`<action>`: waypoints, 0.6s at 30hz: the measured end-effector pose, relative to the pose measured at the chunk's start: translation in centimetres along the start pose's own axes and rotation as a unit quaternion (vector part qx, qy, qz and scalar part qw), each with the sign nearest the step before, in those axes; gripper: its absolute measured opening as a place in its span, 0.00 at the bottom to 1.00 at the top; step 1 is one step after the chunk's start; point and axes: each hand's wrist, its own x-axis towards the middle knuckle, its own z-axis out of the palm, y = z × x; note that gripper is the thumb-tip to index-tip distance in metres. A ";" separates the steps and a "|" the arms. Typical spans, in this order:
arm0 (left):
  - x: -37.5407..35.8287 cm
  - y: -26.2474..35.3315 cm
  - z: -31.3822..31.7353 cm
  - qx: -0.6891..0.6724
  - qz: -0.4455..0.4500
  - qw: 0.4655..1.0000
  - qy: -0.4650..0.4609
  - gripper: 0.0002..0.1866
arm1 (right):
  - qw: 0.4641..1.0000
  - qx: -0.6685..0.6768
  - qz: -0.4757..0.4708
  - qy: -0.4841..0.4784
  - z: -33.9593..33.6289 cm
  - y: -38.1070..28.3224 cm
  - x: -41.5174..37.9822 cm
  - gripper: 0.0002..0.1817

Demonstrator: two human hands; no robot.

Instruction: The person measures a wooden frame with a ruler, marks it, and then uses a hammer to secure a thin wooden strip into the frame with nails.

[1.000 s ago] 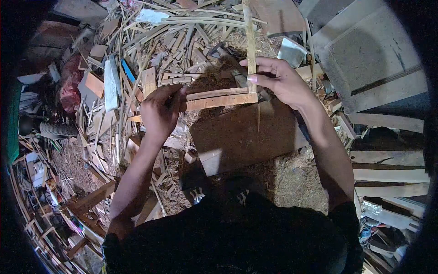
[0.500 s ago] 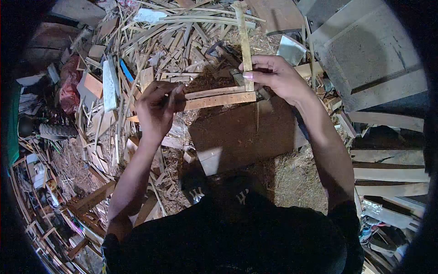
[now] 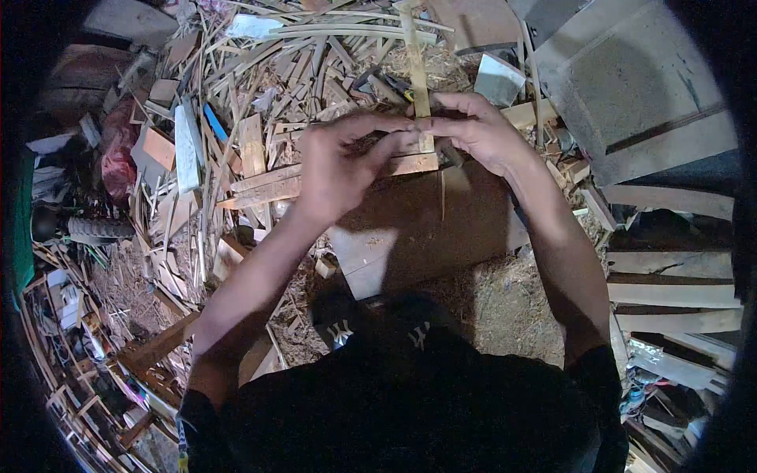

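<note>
A narrow wooden strip (image 3: 413, 59) points away from me, its near end resting on a longer wooden batten (image 3: 272, 188) that lies crosswise, so the two meet at a corner. Thumb and fingers of my right hand (image 3: 482, 135) grip the strip just above that corner. My left hand (image 3: 337, 164) reaches over the batten with its fingertips pinched together beside the strip, close to my right fingertips. Whatever sits in that pinch is too small to make out. Beneath the corner is a broad brown board (image 3: 441, 229).
Scrap sticks and offcuts (image 3: 307, 71) cover the ground ahead and to the left. A large panel (image 3: 646, 87) leans at the upper right, above several stacked planks (image 3: 670, 296). A tyre (image 3: 101, 227) lies at the left.
My left hand has moved right along the batten to the corner, uncovering the batten's left part. My right hand keeps its grip on the strip.
</note>
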 end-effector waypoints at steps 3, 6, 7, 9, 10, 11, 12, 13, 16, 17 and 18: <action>0.1 -0.2 1.2 -0.018 -0.044 0.998 -0.030 0.09 | 0.999 0.046 -0.018 -0.010 -0.4 1.0 0.4 0.18; 0.4 -0.2 1.2 0.019 -0.051 0.998 -0.036 0.08 | 0.997 0.072 -0.005 -0.008 -0.2 0.8 0.4 0.16; 0.5 -0.5 1.3 0.019 -0.051 0.998 -0.038 0.08 | 0.999 0.050 -0.005 -0.008 0.0 0.5 0.4 0.17; 0.5 -1.2 1.4 0.005 -0.020 0.999 -0.045 0.08 | 1.000 0.030 -0.004 -0.008 -0.1 0.2 0.2 0.17; 0.4 -1.4 1.5 0.006 -0.021 0.999 -0.047 0.08 | 1.000 0.022 -0.002 -0.016 -0.2 0.1 0.2 0.18; 0.4 -1.4 1.6 -0.009 -0.042 0.998 -0.043 0.08 | 1.000 0.013 0.000 -0.024 -0.3 0.1 0.2 0.19; 0.4 -1.4 1.6 -0.024 -0.063 0.997 -0.039 0.08 | 1.000 0.014 0.001 -0.024 -0.4 0.4 0.3 0.19; 0.4 -1.3 1.6 -0.024 -0.064 0.997 -0.040 0.08 | 1.000 0.013 -0.009 -0.021 -0.6 0.9 0.6 0.19; 0.4 -1.2 1.6 -0.015 -0.040 0.998 -0.046 0.09 | 0.999 0.019 -0.015 -0.028 -0.6 0.8 0.6 0.19; 0.4 -1.4 1.7 -0.005 -0.011 0.999 -0.042 0.09 | 0.999 0.026 -0.012 -0.039 -0.6 0.7 0.5 0.19; 0.4 -1.5 1.9 0.005 0.018 0.999 -0.039 0.09 | 0.999 0.026 -0.012 -0.038 -0.6 0.8 0.5 0.19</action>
